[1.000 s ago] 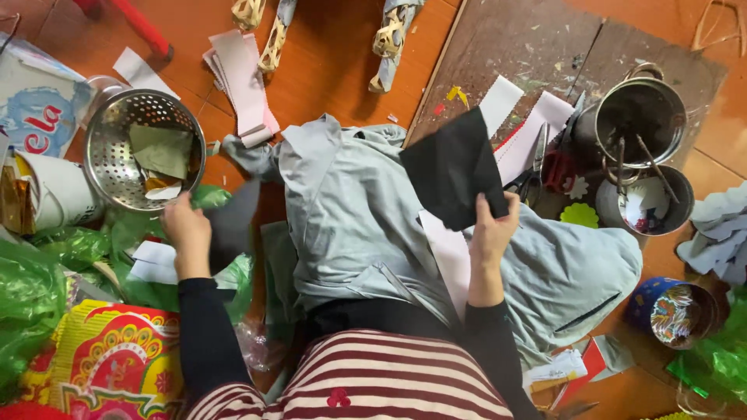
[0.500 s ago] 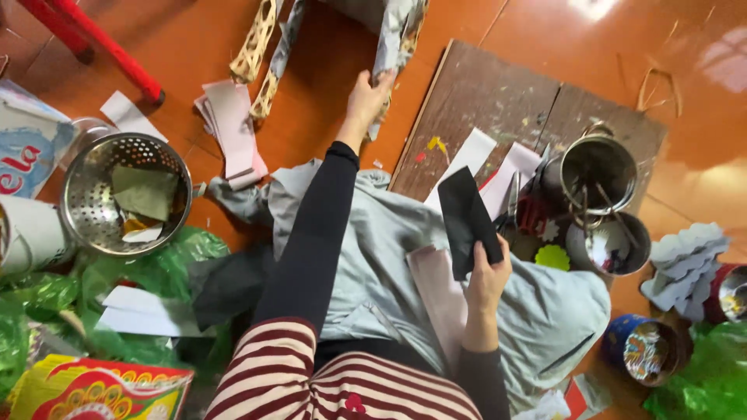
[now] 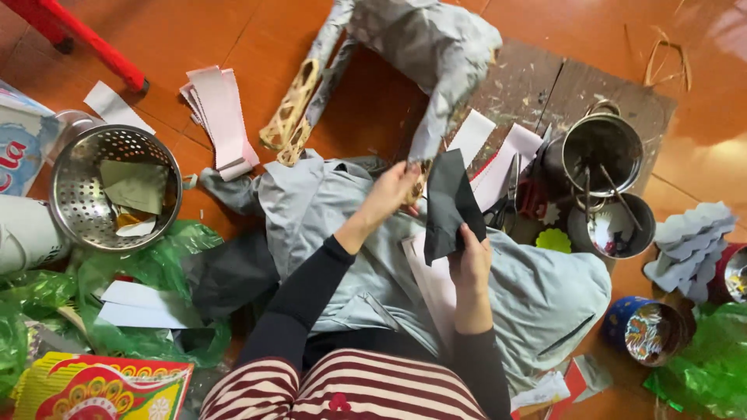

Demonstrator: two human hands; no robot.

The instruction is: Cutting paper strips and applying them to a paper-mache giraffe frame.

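My left hand [image 3: 395, 189] grips one leg of a grey paper-covered frame figure [image 3: 424, 47] with woven bamboo legs, lifted above the floor. My right hand [image 3: 469, 253] holds a black sheet of paper [image 3: 447, 204] upright, just right of that leg. Both hands are over a grey jacket [image 3: 350, 233] spread across my lap.
A metal colander [image 3: 117, 187] with paper scraps sits at the left, pink paper strips [image 3: 222, 117] behind it, green plastic bags [image 3: 148, 272] beside it. Two metal pots [image 3: 603, 155] with tools stand on a wooden board [image 3: 545, 85] at the right. Scissors [image 3: 510, 190] lie near white paper.
My left hand reached to the far frame figure, took hold of it, and has pulled it back close to the black paper. The right hand has kept the black sheet.
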